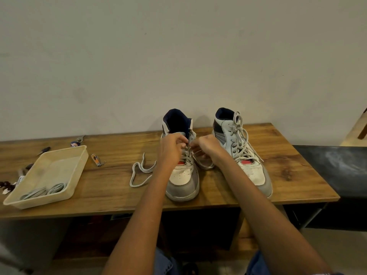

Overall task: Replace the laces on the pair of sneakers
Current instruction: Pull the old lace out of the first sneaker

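Observation:
Two white, grey and navy high-top sneakers stand on the wooden table [103, 191], toes toward me. My left hand [171, 148] and my right hand [206, 148] meet over the upper eyelets of the left sneaker [183, 181]. Both pinch its white lace [204, 165] there. One end of that lace trails in loose loops [139, 171] on the table left of the shoe; another loop hangs between the two shoes. The right sneaker [248, 165] stands fully laced, its lace tied in a loose bow near the top.
A cream plastic tray [59, 167] at the left holds coiled pale laces [43, 192]. Around it lie a nail clipper [96, 159], a keychain [76, 142], a marker [20, 176] and small tools. A dark bench [337, 167] adjoins the table's right end. The wall stands close behind.

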`<state>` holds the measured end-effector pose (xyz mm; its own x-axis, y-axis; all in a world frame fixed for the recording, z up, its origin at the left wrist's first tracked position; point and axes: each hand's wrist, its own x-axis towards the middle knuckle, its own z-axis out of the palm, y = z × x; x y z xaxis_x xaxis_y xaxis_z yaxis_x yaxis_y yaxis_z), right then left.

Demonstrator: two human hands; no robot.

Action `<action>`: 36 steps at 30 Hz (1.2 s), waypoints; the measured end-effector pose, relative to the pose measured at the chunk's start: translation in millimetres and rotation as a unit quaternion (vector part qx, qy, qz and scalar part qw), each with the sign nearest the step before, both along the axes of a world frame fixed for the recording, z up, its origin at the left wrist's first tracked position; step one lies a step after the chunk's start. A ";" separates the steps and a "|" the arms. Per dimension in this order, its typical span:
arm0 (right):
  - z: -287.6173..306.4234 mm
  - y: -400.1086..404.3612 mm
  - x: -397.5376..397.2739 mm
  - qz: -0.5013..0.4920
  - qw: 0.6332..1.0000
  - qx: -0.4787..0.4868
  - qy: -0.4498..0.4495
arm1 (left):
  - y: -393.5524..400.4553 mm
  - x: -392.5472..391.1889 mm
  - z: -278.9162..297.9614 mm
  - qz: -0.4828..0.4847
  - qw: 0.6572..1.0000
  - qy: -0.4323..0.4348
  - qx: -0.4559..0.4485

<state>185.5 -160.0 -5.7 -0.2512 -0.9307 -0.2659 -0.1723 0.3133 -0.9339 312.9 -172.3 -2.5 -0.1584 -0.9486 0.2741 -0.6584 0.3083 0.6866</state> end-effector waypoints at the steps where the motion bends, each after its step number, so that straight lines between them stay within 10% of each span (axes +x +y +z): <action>1: -0.4 -0.4 -2.2 -0.001 1.000 0.002 -0.002 | -1.1 6.5 3.2 0.019 0.997 0.075 0.020; 4: -3.2 -3.4 -7.6 -0.018 0.999 -0.007 0.036 | -1.7 30.8 7.8 0.084 0.959 0.263 0.064; 12: -3.3 -5.5 6.5 -0.005 0.988 -0.062 0.144 | 7.8 10.4 -5.0 0.005 0.990 -0.112 -0.087; 19: -7.5 -9.5 2.7 -0.001 0.987 -0.073 0.141 | -0.7 -4.8 -17.0 0.040 0.992 -0.099 -0.063; 23: -9.7 -9.6 2.0 0.005 0.990 -0.066 0.121 | 2.6 -0.1 -6.1 0.030 0.969 0.242 0.034; 26: -11.4 -9.7 0.8 0.002 0.991 -0.065 0.118 | 2.0 18.5 16.0 0.059 0.754 0.643 0.121; 27: -12.2 -10.6 1.4 0.002 0.991 -0.065 0.119 | 3.1 21.9 18.9 0.057 0.744 0.655 0.114; 30: -12.3 -11.7 5.8 -0.001 0.988 -0.070 0.137 | 6.1 16.3 11.3 0.032 0.971 0.238 -0.009; 32: -11.3 -11.5 7.0 -0.008 0.986 -0.074 0.152 | 6.9 8.0 0.9 -0.031 0.997 -0.030 -0.066; 36: -10.2 -12.0 7.3 -0.007 0.985 -0.071 0.158 | 5.6 5.5 -1.4 -0.003 0.988 -0.147 -0.043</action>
